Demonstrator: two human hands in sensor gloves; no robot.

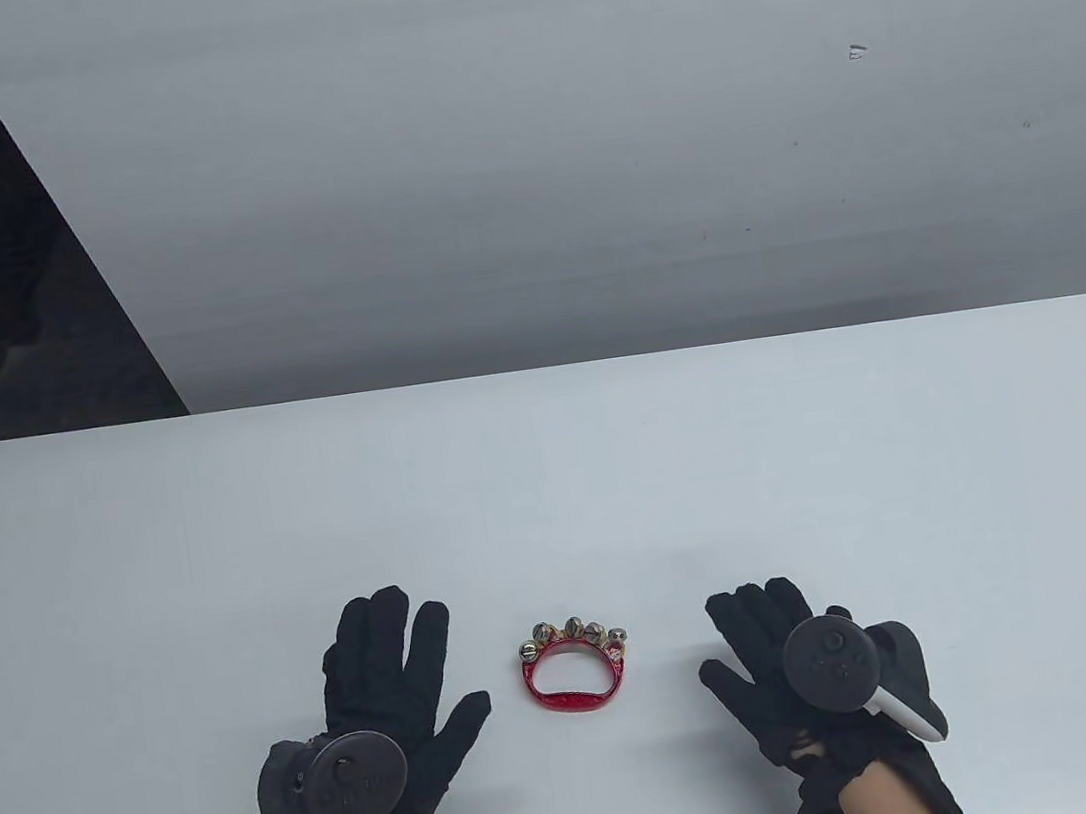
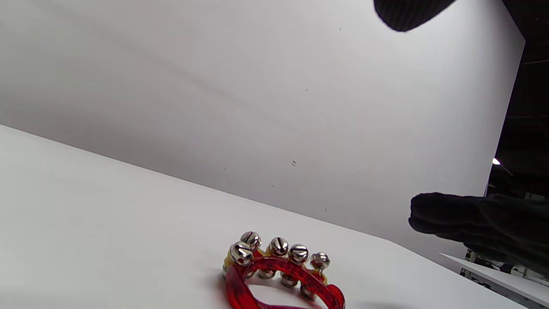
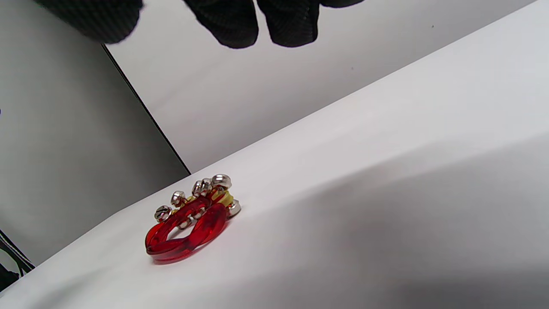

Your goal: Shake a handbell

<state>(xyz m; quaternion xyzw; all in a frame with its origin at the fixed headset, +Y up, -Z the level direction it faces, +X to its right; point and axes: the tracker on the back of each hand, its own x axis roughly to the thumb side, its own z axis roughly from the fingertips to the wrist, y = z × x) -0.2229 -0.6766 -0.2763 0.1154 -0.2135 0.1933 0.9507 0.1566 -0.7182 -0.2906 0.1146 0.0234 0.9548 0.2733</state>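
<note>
The handbell [image 1: 576, 666] is a red plastic ring handle with several silver jingle bells along its far side. It lies flat on the white table [image 1: 554, 486] near the front edge, between my two hands. It also shows in the left wrist view [image 2: 279, 274] and in the right wrist view [image 3: 191, 219]. My left hand [image 1: 391, 691] rests palm down on the table to the bell's left, fingers spread, holding nothing. My right hand [image 1: 790, 655] rests palm down to its right, fingers extended, holding nothing. Neither hand touches the bell.
A grey wall [image 1: 564, 121] stands behind the table's far edge. A dark gap [image 1: 3, 301] lies at the far left. The right hand's fingertips [image 2: 472, 223] show at the right of the left wrist view.
</note>
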